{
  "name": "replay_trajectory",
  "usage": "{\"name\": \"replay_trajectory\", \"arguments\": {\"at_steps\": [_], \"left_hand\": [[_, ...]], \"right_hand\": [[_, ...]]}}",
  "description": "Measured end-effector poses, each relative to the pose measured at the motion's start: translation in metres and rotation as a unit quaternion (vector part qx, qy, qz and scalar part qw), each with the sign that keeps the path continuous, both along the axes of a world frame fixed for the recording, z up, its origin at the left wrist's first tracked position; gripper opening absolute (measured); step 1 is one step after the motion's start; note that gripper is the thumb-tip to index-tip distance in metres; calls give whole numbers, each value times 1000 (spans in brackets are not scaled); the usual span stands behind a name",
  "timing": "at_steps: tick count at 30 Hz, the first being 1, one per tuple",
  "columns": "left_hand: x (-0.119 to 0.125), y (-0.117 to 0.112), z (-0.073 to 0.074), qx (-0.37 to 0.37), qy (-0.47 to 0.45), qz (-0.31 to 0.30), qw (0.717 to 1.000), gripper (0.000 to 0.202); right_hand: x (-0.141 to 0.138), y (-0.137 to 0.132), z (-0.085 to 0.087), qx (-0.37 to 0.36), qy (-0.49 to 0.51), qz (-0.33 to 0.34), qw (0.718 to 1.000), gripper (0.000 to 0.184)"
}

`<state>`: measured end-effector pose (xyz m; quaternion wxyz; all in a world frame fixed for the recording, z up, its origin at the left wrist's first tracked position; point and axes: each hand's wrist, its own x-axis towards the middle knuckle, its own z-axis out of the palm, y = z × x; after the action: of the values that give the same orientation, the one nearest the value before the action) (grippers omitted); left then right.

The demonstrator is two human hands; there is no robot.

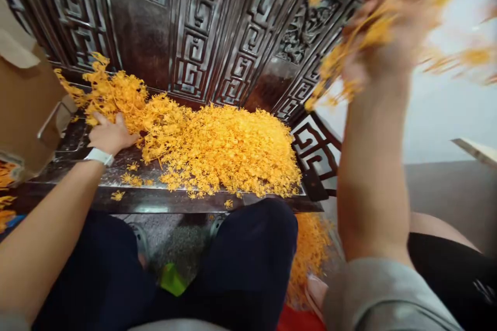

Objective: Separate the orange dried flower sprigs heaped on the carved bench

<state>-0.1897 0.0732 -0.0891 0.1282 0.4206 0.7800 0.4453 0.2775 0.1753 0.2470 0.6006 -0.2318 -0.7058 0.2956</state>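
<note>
A long heap of orange plastic flower pieces (240, 150), small and spiky, lies on a dark wooden bench (194, 203). My left hand (110, 135), with a pale band on its wrist, rests at the heap's left part. Its fingers are spread against the pieces and grip nothing that I can see. Raised high at the upper right, my right hand (392, 31) is closed around a bunch of orange plastic flower strands (378, 31). Strands dangle and fly out on both sides of it, smeared by motion.
Carved dark wooden panels (142, 36) form the bench's back. An open cardboard box (29, 98) stands at the left. More orange pieces (310, 248) lie below the bench on the right, near another person's leg (446, 269). A green item (173, 279) is on the floor.
</note>
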Motion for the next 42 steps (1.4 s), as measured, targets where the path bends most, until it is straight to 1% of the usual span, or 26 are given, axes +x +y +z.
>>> {"name": "replay_trajectory", "arguments": {"at_steps": [1, 2, 3, 4, 6, 7, 9, 10, 12, 13, 14, 15, 16, 18, 19, 20, 22, 24, 26, 28, 30, 32, 34, 37, 40, 42], "left_hand": [[9, -9, 12, 18, 42, -16, 999, 103], [19, -19, 24, 44, 84, -42, 995, 105], [28, -28, 37, 78, 128, -45, 988, 105], [37, -35, 48, 111, 167, -41, 979, 100], [53, -42, 66, 176, 206, -68, 960, 85], [61, -42, 71, 210, 205, -92, 952, 79], [78, -40, 73, 267, 151, -166, 937, 72], [86, -39, 71, 279, 105, -214, 930, 71], [104, -38, 64, 273, 8, -323, 906, 72], [113, -39, 61, 256, -6, -361, 897, 73], [120, -41, 59, 245, -2, -383, 891, 76], [127, -43, 58, 238, 21, -387, 890, 80], [132, -46, 59, 238, 51, -376, 894, 83], [140, -53, 62, 264, 109, -320, 903, 81], [142, -56, 64, 279, 129, -293, 905, 75], [144, -59, 66, 289, 140, -280, 905, 67], [148, -65, 68, 284, 138, -304, 899, 54], [154, -69, 70, 250, 105, -361, 892, 47], [163, -72, 73, 208, 36, -407, 889, 43], [172, -72, 76, 179, -58, -416, 890, 43], [179, -70, 78, 168, -151, -378, 898, 43], [182, -66, 77, 170, -209, -331, 904, 39], [182, -61, 74, 169, -234, -315, 904, 36], [177, -53, 70, 173, -244, -304, 905, 33], [172, -49, 74, 176, -267, -270, 908, 32], [170, -49, 81, 166, -294, -266, 903, 33]], "right_hand": [[-8, -8, -19, 1, 41, 1, 999, 26], [-17, -17, -41, -6, 70, 0, 998, 27], [-25, -26, -64, -18, 69, 3, 997, 30], [-33, -35, -87, -38, 65, -10, 997, 34], [-46, -52, -127, -75, 40, -21, 996, 39], [-52, -59, -143, -90, 24, -18, 995, 40], [-64, -70, -169, -116, -13, 10, 993, 40], [-69, -75, -179, -127, -27, 26, 991, 42], [-80, -84, -194, -151, -46, 65, 985, 49], [-85, -87, -199, -162, -52, 86, 982, 53], [-90, -91, -203, -172, -59, 107, 977, 56], [-93, -95, -206, -181, -65, 128, 973, 58], [-96, -98, -209, -188, -70, 145, 969, 58], [-100, -104, -213, -196, -77, 164, 964, 55], [-102, -107, -215, -198, -77, 164, 963, 53], [-104, -111, -217, -201, -72, 158, 964, 52], [-106, -117, -223, -210, -53, 144, 966, 52], [-109, -123, -228, -223, -30, 145, 964, 55], [-110, -127, -231, -237, -18, 164, 957, 58], [-112, -130, -232, -243, -18, 175, 954, 58], [-113, -133, -231, -248, -29, 163, 954, 53], [-116, -138, -231, -250, -45, 144, 957, 48], [-119, -144, -231, -237, -63, 128, 961, 47], [-119, -149, -233, -185, -103, 102, 972, 52], [-111, -141, -233, -128, -134, 43, 982, 44], [-103, -132, -234, -105, -153, 16, 983, 40]]}}
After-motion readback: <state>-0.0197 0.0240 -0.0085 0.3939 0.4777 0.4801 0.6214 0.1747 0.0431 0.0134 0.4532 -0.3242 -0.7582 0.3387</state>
